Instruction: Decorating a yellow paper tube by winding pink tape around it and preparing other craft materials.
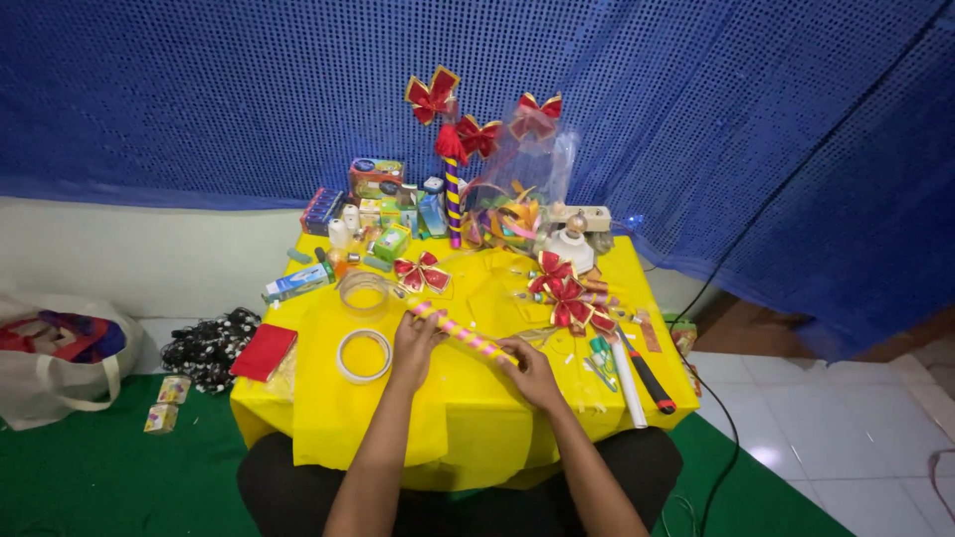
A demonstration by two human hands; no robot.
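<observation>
A thin stick wrapped in yellow and pink stripes (463,336) lies slantwise over the yellow table cover (477,418). My left hand (415,343) grips its upper left end. My right hand (529,370) grips its lower right end. Both forearms reach in from the bottom of the view. A roll of clear tape (363,355) lies just left of my left hand. Red and gold ribbon bows (565,293) lie to the upper right of my right hand.
Several small boxes and bottles (383,214) crowd the back of the table, with a striped pole (454,199) topped by red bows. A white tube (628,380) and a black tool (649,378) lie at right. A red pouch (264,351), a white bag (60,353) and cables sit around.
</observation>
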